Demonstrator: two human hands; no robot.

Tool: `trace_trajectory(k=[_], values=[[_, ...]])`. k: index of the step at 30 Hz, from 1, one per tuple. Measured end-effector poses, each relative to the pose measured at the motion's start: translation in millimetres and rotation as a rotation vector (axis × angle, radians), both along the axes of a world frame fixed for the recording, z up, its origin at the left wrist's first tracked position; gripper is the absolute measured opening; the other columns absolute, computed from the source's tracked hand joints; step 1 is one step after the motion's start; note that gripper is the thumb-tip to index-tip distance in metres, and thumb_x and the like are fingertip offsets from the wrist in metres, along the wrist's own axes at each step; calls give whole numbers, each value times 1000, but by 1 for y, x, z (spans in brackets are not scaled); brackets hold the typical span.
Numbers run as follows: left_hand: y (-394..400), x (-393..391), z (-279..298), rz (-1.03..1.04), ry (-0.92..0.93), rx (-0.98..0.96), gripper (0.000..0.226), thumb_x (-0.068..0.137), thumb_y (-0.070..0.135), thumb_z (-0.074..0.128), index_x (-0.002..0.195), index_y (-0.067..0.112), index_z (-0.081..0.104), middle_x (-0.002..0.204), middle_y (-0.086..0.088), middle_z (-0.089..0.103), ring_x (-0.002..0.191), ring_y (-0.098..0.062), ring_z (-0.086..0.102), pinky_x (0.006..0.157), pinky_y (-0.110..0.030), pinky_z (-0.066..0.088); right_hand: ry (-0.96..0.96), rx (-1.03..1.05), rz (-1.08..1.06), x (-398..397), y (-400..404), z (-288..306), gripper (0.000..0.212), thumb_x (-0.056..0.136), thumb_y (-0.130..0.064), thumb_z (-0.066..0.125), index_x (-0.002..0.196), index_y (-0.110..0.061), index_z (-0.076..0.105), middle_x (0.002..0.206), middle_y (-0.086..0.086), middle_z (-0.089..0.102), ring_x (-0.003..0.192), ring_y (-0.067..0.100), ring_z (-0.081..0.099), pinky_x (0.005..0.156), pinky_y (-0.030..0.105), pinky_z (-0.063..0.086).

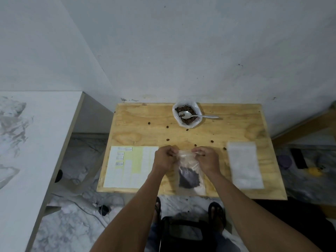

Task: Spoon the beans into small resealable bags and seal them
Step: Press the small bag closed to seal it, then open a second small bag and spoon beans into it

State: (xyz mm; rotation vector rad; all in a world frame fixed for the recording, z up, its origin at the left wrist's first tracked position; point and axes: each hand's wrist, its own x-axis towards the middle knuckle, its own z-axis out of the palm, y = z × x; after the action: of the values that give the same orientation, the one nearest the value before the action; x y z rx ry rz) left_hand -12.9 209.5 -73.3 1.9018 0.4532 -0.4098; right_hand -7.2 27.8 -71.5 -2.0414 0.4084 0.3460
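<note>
Presently: filled bag (pixel 189 171) at the near worktop (pixel 236 128) edge, mouth pinched for sealing.

Left hand (pixel 164 159) and right hand (pixel 206 158) each hold a top corner in a clenched grip, beans settled low, likely keeping the seal strip clear. Spoon (pixel 192 115) parked in the supply bag (pixel 187 113) behind; spare bags (pixel 244 164) right, label sheet (pixel 131 167) left, strays scattered between.

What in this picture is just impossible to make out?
Head view, the only one:
- Top edge of the small bag: covered by the left hand and right hand, so sealed or not is unclear.
- Writing on the label sheet: too small.
- Stack of empty bags: blurred, count unclear.
- Spoon contents: too small.
</note>
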Motion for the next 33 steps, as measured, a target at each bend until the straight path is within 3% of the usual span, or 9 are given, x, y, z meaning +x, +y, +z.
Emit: trace_trajectory(k=[3,7,10,13,18,22,27,30,33], values=[[-7,2,0,-89,-70,183,23,74,-2,75,79,20,69,74,4,66,74,-17,63,71,-29,51,-9,-68,15,-2,-1,-2,28,83,6,66,89,-20,76,102,-1,73,83,11,67,64,11,48],[-15,12,10,-216,-125,459,26,80,14,75,105,17,69,108,-7,60,99,-26,57,79,-34,52,-52,-156,7,1,-8,9,20,86,-7,69,90,-25,77,95,-5,76,81,12,69,72,31,60],[-32,19,20,-232,-201,485,26,84,17,74,109,16,69,116,-8,59,110,-26,53,84,-37,52,-121,-177,-36,8,-23,22,10,87,-17,73,95,-21,77,94,-2,75,85,14,69,77,30,57],[-65,28,31,-253,-291,454,18,85,17,71,103,15,70,105,-8,63,100,-28,58,79,-38,52,-154,-175,-142,14,-45,33,5,88,-20,73,91,-23,76,91,-3,74,80,11,65,72,24,50],[-136,29,41,-316,-246,331,8,86,16,68,93,13,68,86,-9,72,80,-29,66,67,-37,53,-134,-324,-344,11,-102,37,11,90,-20,72,101,-20,74,98,4,75,91,24,69,74,32,54],[-181,20,35,-278,-174,303,10,88,10,64,98,8,65,83,-10,69,72,-25,61,60,-31,44,45,-510,-397,-2,-148,28,34,89,-25,71,122,-18,68,123,11,64,112,34,61,84,43,56],[-214,6,32,-271,-99,323,23,90,10,61,112,9,55,75,-2,60,59,-12,50,45,-23,32,165,-514,-391,-15,-168,17,40,90,-27,66,130,-22,63,133,10,57,119,34,57,87,44,56],[-223,2,30,-236,-76,323,33,88,12,63,119,8,55,91,-11,70,79,-25,64,58,-26,36,180,-512,-369,-18,-166,12,32,91,-25,64,122,-19,67,127,9,61,115,32,59,86,41,54],[-226,0,27,-194,-68,299,36,85,11,64,120,7,57,97,-12,71,90,-29,67,65,-26,40,194,-466,-419,-19,-163,9,8,85,-20,62,83,-19,69,97,7,69,90,30,64,71,37,54]])
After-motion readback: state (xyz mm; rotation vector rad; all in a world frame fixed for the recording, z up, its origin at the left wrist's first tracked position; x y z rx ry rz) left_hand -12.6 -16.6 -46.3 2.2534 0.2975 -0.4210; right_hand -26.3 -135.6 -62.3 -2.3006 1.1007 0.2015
